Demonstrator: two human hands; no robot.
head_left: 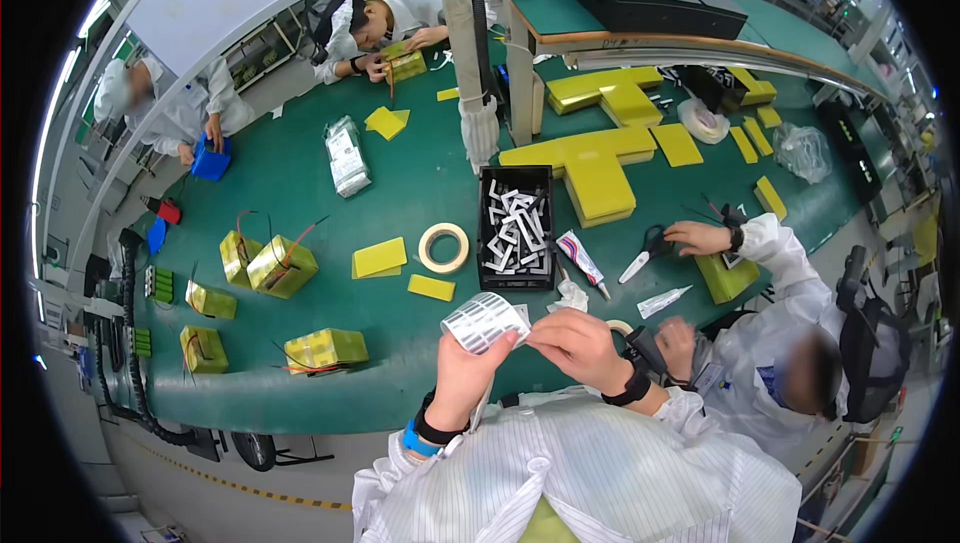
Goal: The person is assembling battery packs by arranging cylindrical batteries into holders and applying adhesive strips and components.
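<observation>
My left hand (462, 381) is wrapped round a roll of white-and-silver labels (480, 320), held above the near edge of the table. At the roll's right side, my right hand (587, 348) has its thumb and fingers pinched together, apparently on the free end of the label strip; the fingertips partly hide it. Just beyond my hands stands a black bin (516, 278) full of small silver-and-black strips. A roll of beige tape (443, 264) and a small yellow sheet (431, 288) lie to the bin's left.
The green table (400, 213) carries yellow-wrapped battery packs (283, 267) at left and stacked yellow sheets (598, 188) behind the bin. A glue tube (583, 261) lies right of the bin. At right, a co-worker's hand (698, 237) touches scissors (646, 254). Two more people work across the table.
</observation>
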